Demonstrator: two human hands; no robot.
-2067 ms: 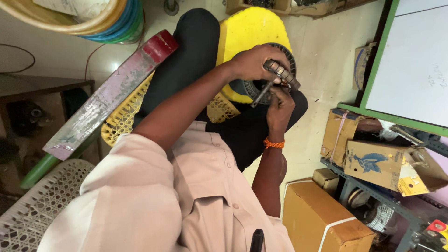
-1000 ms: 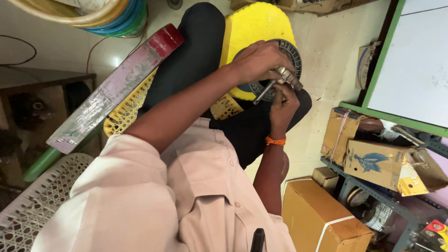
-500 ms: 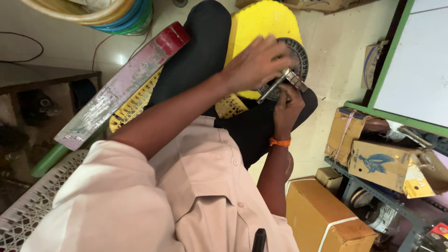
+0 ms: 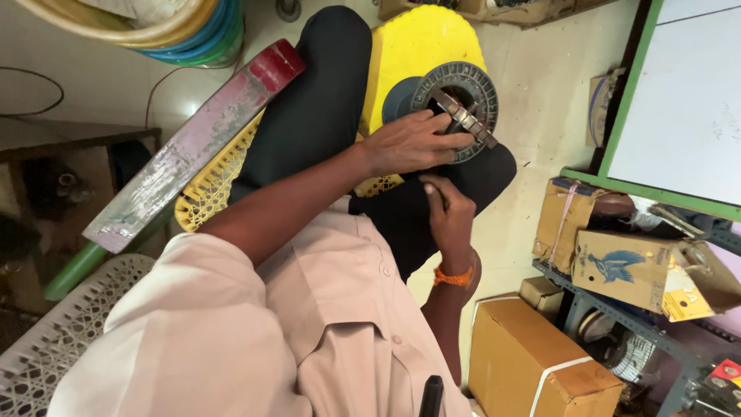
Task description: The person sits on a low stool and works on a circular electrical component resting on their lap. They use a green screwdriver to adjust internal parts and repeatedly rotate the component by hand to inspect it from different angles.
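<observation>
Your left hand [image 4: 413,143] lies spread over the near rim of the round dark-grey slotted metal disc [image 4: 457,108], fingers curled onto it and touching the flat grey metal bar tool [image 4: 463,117] that crosses the disc's middle at a slant; a moment ago this hand sat higher, covering the disc almost wholly, and now the ring of slots and the hub show plainly. Your right hand [image 4: 448,212], which earlier pinched the tool up at the disc, now sits lower, just under the disc against your dark trouser knee [image 4: 471,174], fingers half folded; you cannot tell whether it grips anything. An orange thread band [image 4: 454,276] circles that wrist. The disc rests on your knee, at the edge of the yellow plastic stool [image 4: 417,42] behind it. You have one disc, one bar tool and one stool in view. To your left one long worn wooden plank with a red end [image 4: 193,143] leans across a yellow woven plastic seat [image 4: 212,185], close beside your thigh. To your right stand four brown cardboard boxes: two on the blue-grey metal rack [image 4: 610,305], one small one beside it [image 4: 544,293] and one large taped one [image 4: 529,355] on the floor near your elbow. Bare pale floor [image 4: 532,85] lies open beyond the disc, up to the green-framed white board [image 4: 679,100].
</observation>
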